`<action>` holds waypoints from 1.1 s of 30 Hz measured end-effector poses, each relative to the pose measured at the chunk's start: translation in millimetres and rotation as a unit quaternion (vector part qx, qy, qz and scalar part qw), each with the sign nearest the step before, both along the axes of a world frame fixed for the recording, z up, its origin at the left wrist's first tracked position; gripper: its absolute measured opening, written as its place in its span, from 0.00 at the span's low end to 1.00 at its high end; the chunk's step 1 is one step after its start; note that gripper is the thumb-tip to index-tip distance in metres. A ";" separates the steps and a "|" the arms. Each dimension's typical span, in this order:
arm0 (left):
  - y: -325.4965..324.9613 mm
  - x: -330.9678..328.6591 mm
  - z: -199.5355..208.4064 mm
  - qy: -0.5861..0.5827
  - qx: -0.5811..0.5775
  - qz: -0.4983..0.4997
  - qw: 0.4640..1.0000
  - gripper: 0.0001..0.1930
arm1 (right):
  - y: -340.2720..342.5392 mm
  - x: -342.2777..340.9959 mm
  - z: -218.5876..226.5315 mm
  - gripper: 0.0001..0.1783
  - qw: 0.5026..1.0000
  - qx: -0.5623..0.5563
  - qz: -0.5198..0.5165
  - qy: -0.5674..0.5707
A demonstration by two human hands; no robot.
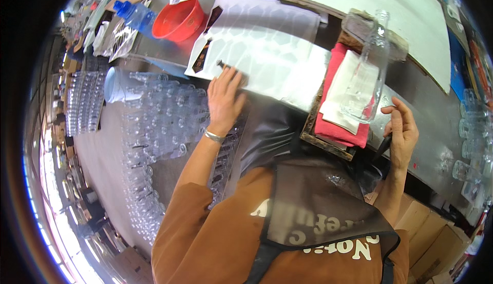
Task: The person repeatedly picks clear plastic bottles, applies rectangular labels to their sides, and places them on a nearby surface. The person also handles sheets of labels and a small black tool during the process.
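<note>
In the head view, we take the clear glass bottle as our landmark. It seems to lie on the folded white cloth above the red cloth, its long axis running from the base near the body to the neck pointing away. The right hand is the nearer one, just right of the bottle's base, apart from it; its fingers are loosely bent over a slim black object, but we cannot tell if they grip it. Well left of the bottle, the left hand rests by the glossy white sheet, fingers near a small dark rod; whether they pinch it, we cannot tell. Nearer the body than the bottle, the brown shirt bears white lettering; we can distinguish no brand.
</note>
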State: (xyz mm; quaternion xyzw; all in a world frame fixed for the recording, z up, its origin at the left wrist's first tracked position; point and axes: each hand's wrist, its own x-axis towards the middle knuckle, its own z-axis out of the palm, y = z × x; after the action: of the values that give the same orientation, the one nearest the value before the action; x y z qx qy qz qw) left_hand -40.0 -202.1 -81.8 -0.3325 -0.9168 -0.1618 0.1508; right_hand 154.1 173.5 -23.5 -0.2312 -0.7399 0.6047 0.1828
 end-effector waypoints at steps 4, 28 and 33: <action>-22.4 -4.9 1.3 -0.035 0.096 -0.002 0.995 0.14 | -5.0 8.3 3.1 0.26 0.999 0.019 0.026 -0.020; 195.7 21.8 101.5 -0.083 0.114 -0.422 0.896 0.15 | 12.9 -14.5 17.4 0.32 0.985 0.070 0.160 0.004; 212.9 9.6 106.7 -0.206 0.247 -0.337 0.885 0.15 | 11.9 -49.6 34.7 0.28 0.995 0.027 0.086 -0.031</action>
State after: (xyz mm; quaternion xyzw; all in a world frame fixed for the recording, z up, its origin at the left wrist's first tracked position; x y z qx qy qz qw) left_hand -30.3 10.8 24.9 -0.5327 -0.6903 -0.4888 -0.0282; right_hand 104.5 185.5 11.2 -0.1807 -0.7784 0.5904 0.1135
